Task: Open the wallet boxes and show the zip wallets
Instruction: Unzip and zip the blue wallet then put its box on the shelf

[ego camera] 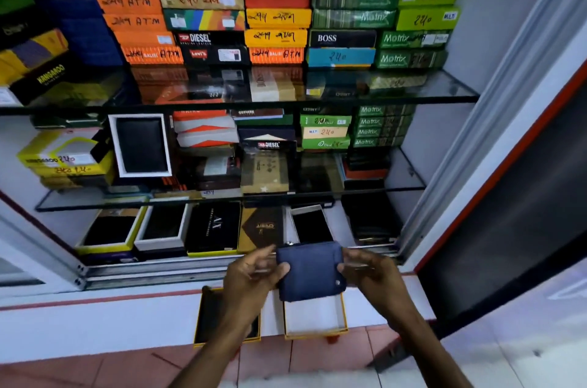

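Note:
A dark blue zip wallet [310, 270] is held up between both hands in front of the display cabinet. My left hand [254, 276] grips its left edge with thumb and fingers. My right hand [368, 270] touches its right edge; its fingers are blurred. Directly below the wallet lies an open yellow-rimmed box [314, 317] with a white empty inside. Left of it, partly hidden by my left forearm, lies a second yellow-rimmed box part [206, 317] with a dark inside.
The cabinet has two glass shelves [413, 95] stacked with many coloured wallet boxes. Its bottom level holds several open boxes [165, 225] showing dark wallets. A white ledge [95, 321] runs below. A sliding door frame [476, 149] stands at the right.

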Tool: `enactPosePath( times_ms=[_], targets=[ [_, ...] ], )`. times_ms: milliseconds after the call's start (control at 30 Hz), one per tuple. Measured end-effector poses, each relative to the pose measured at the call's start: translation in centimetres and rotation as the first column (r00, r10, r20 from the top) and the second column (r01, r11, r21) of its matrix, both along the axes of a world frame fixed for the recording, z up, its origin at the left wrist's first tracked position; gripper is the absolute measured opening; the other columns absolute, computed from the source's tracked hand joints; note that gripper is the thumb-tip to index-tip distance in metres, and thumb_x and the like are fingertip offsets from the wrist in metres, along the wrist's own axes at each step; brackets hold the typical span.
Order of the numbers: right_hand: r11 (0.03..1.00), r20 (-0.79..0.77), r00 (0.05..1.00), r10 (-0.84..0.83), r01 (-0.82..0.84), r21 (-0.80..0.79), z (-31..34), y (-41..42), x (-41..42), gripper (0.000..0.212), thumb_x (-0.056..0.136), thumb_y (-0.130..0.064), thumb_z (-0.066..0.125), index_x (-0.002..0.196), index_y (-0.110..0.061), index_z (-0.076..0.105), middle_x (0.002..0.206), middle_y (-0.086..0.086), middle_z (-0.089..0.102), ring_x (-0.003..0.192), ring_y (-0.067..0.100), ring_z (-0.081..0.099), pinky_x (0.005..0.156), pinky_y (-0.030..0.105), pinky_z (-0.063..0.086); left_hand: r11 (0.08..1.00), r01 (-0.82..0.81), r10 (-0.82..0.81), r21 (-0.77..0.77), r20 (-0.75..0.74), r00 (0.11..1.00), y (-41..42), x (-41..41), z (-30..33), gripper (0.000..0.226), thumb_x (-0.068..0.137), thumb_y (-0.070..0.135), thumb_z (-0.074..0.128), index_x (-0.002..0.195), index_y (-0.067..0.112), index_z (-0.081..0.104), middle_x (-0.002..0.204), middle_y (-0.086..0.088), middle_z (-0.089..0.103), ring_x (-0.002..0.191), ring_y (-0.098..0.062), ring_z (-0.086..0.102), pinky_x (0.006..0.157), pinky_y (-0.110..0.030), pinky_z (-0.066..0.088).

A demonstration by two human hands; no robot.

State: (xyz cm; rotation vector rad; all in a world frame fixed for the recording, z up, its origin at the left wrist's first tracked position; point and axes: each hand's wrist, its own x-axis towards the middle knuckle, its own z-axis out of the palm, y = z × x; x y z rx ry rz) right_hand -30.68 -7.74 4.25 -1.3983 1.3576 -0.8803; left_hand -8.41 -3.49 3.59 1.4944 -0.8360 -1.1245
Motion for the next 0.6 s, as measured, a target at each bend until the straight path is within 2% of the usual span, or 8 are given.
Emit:
enactPosePath(
  times_ms=[67,100,167,233,367,433,500,600],
  targets=[
    [0.995,-0.073,0.997,-0.015,0.022,0.094,-2.2,0.2,-0.1,0.022,0.081,-0.005,0.073,0.079,-0.026,0.079,0.083,-0.001,0.080,0.071,0.011,0.074,0.070,0.026,0.061,0.993,-0.048,0.049,0.111,-0.007,0.999,0.0,-0.7,-2.6,0.021,0.071,0.002,0.080,0.088,0.011,0.074,0.079,-0.008,0.078,0.079,-0.028,0.074,0.074,-0.049,0.061],
    [0.993,-0.121,0.993,-0.004,0.018,0.115,-3.1,0.3,-0.2,0.025,0.081,-0.006,0.072,0.076,-0.029,0.079,0.080,-0.007,0.080,0.071,0.008,0.073,0.069,0.023,0.060,0.986,-0.056,0.054,0.160,0.020,0.998,0.0,-1.0,-3.7,0.017,0.070,0.002,0.081,0.079,0.014,0.074,0.075,-0.006,0.078,0.078,-0.030,0.074,0.075,-0.052,0.060],
    [0.988,-0.213,0.977,0.020,0.014,0.155,-4.6,0.5,-0.2,0.027,0.079,-0.008,0.072,0.073,-0.034,0.078,0.070,-0.023,0.076,0.069,-0.004,0.070,0.071,0.021,0.059,0.972,-0.048,0.023,0.232,0.110,0.994,0.1,-1.5,-5.8,0.018,0.068,0.006,0.082,0.069,0.021,0.073,0.074,-0.004,0.078,0.077,-0.028,0.074,0.079,-0.052,0.060],
    [0.980,-0.277,0.960,0.042,0.014,0.197,-5.9,0.5,0.0,0.020,0.078,-0.008,0.072,0.081,-0.027,0.081,0.064,-0.027,0.072,0.066,-0.009,0.067,0.076,0.024,0.057,0.963,-0.026,-0.026,0.268,0.189,0.982,0.2,-1.9,-7.3,0.018,0.070,0.009,0.081,0.070,0.024,0.072,0.079,-0.004,0.078,0.080,-0.022,0.074,0.084,-0.049,0.058],
    [0.979,-0.375,0.927,-0.001,0.078,0.191,-7.6,0.5,0.9,0.013,0.077,-0.007,0.072,0.088,-0.008,0.079,0.087,0.003,0.078,0.082,0.013,0.068,0.079,0.023,0.049,0.964,-0.018,-0.085,0.267,0.371,0.925,0.2,-2.6,-8.5,0.016,0.075,0.012,0.077,0.091,0.013,0.075,0.087,0.000,0.075,0.081,-0.013,0.068,0.083,-0.028,0.054],
    [0.973,-0.394,0.917,-0.068,0.149,0.179,-8.3,0.4,1.0,0.016,0.075,-0.009,0.076,0.090,-0.007,0.076,0.086,0.006,0.074,0.088,0.022,0.069,0.069,0.015,0.045,0.952,-0.046,-0.087,0.304,0.410,0.908,0.2,-2.9,-8.8,0.021,0.075,0.017,0.077,0.095,0.013,0.070,0.086,0.002,0.072,0.082,-0.014,0.065,0.076,-0.023,0.048],
    [0.956,-0.390,0.916,-0.090,0.189,0.223,-9.1,0.4,0.9,0.030,0.073,-0.013,0.080,0.100,-0.007,0.069,0.088,0.003,0.069,0.089,0.024,0.068,0.062,0.009,0.042,0.934,-0.003,-0.162,0.358,0.429,0.889,0.1,-3.1,-9.3,0.018,0.077,0.023,0.073,0.090,0.012,0.069,0.085,0.002,0.074,0.083,-0.017,0.069,0.069,-0.025,0.049],
    [0.941,-0.342,0.939,-0.036,0.147,0.304,-9.8,0.2,0.8,0.028,0.084,-0.022,0.070,0.109,-0.009,0.068,0.104,0.004,0.074,0.093,0.022,0.068,0.072,0.016,0.050,0.916,0.016,-0.203,0.401,0.429,0.880,-0.1,-3.4,-9.5,0.017,0.084,0.026,0.066,0.091,0.012,0.072,0.092,-0.003,0.076,0.085,-0.019,0.068,0.060,-0.019,0.043]
  ],
)
